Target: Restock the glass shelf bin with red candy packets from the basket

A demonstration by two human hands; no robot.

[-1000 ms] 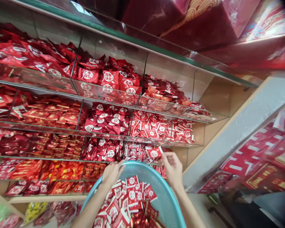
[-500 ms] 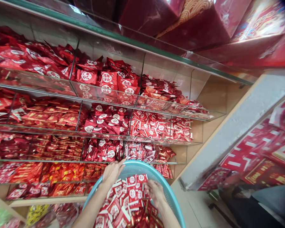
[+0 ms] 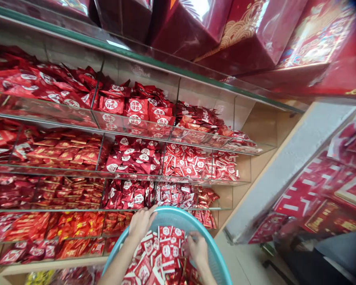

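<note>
Best to steady the turquoise basket (image 3: 178, 213) with the left grip (image 3: 141, 223) — clasped on its rim — and pinch single packets (image 3: 166, 251) by an edge. Right grip (image 3: 197, 248) down inside, fingers curled, can't tell if grasping one. Packets glossy, red and white, loosely heaped in the basket.

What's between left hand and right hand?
Head view: red-and-white packets, piled inside the teal basket, lie between left hand and right hand.
</note>
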